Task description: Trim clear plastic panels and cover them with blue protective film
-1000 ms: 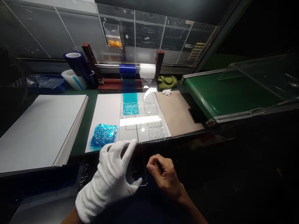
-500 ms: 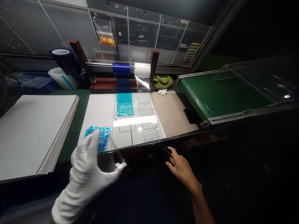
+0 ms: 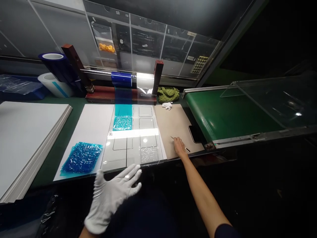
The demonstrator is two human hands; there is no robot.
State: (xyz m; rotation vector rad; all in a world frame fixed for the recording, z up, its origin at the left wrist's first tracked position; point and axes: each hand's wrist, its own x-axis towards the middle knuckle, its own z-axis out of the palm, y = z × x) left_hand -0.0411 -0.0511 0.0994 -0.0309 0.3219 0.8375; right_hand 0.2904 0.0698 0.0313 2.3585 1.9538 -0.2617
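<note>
My left hand (image 3: 115,195), in a white glove, is just in front of the table's near edge, its fingers stretched out and spread. A small bright spot shows on its fingers; whether a clear piece lies there I cannot make out. My bare right hand (image 3: 179,147) rests over a brown board (image 3: 170,120), closed around a slim pointed tool (image 3: 187,150). The tool's thin tip points left, and its kind is unclear. Between the hands lies a clear sheet (image 3: 119,155) with drawn rectangles, bearing a teal film strip (image 3: 123,110). Blue film pieces (image 3: 83,158) are piled left of it.
A blue film roll (image 3: 121,79) and a clear film roll (image 3: 145,80) hang on a wooden stand (image 3: 104,94). White board sheets (image 3: 29,132) are stacked at left. A phone (image 3: 194,134), a green pouch (image 3: 168,95) and a green conveyor belt (image 3: 230,112) are at right.
My right hand has moved forward onto the brown board with its tool. My left hand has turned and spread; the clear piece it pinched is not plainly visible now. The view has shifted.
</note>
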